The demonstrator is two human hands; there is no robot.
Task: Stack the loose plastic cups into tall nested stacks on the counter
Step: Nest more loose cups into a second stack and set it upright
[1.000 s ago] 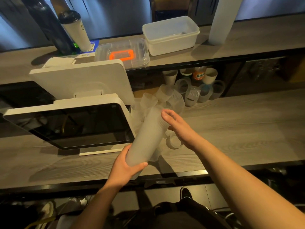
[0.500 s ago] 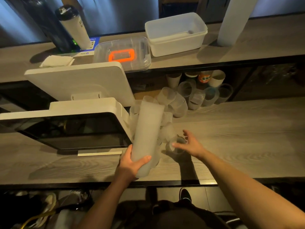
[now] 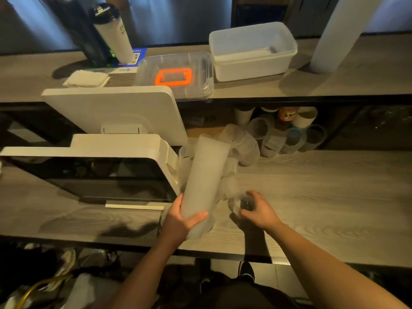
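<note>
A tall nested stack of frosted plastic cups [image 3: 206, 172] leans over the wooden counter [image 3: 312, 192], tilted away from me. My left hand [image 3: 180, 221] grips the stack near its lower end. Just to the right, my right hand [image 3: 259, 209] curls its fingers round a single loose clear cup [image 3: 239, 202] lying on the counter. More loose clear cups [image 3: 243, 148] lie in a heap behind the stack, partly hidden by it.
A white point-of-sale screen [image 3: 93, 172] stands close on the left of the stack. Under the raised shelf sit more cups [image 3: 287, 137]. On the shelf are a white tub [image 3: 252, 51], a clear lidded box [image 3: 176, 74], and a tall white stack [image 3: 341, 32].
My right hand came down from the top of the stack to the counter and closed round a loose cup. The stack tilted more upright in my left hand.
</note>
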